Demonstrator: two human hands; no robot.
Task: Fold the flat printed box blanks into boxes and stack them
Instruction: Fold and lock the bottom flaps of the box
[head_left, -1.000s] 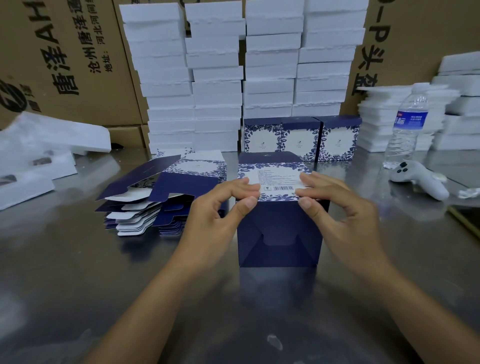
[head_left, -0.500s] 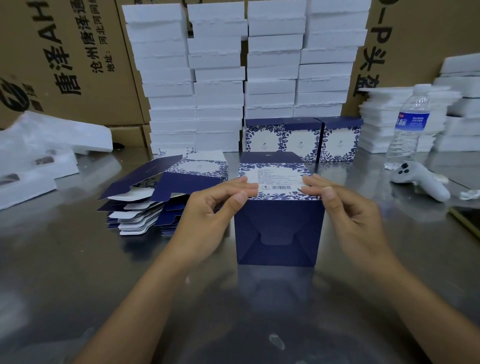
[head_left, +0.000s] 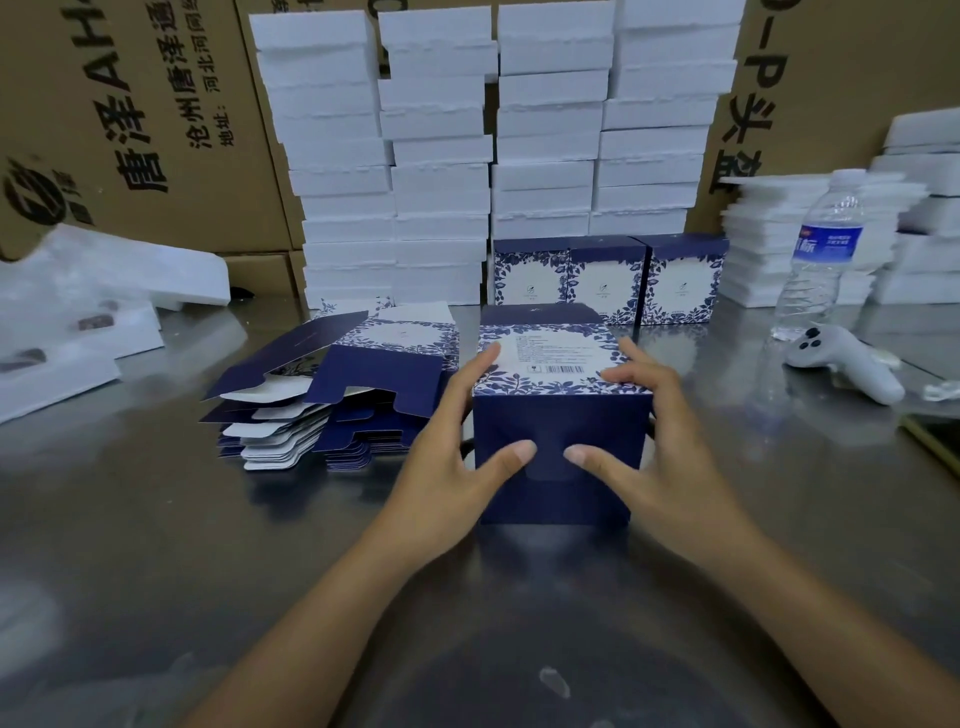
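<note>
A folded navy box (head_left: 558, 415) with a blue-and-white leaf print on top stands on the steel table in front of me. My left hand (head_left: 457, 457) clasps its left side, thumb pressing the dark front face and fingers on the top edge. My right hand (head_left: 649, 452) mirrors this on the right side, thumb on the front face. A pile of flat printed blanks (head_left: 332, 395) lies to the left of the box. Three finished boxes (head_left: 608, 278) stand in a row behind it.
Tall stacks of white foam blocks (head_left: 488, 150) stand at the back against brown cartons (head_left: 130, 124). A water bottle (head_left: 821, 254) and a white controller (head_left: 841, 369) sit at the right, with more foam (head_left: 810, 234) behind. Foam trays (head_left: 78, 312) lie at the left.
Both hands left the top front edge of the box and slid down around its sides, thumbs now pressing the front face. The box stays in place.
</note>
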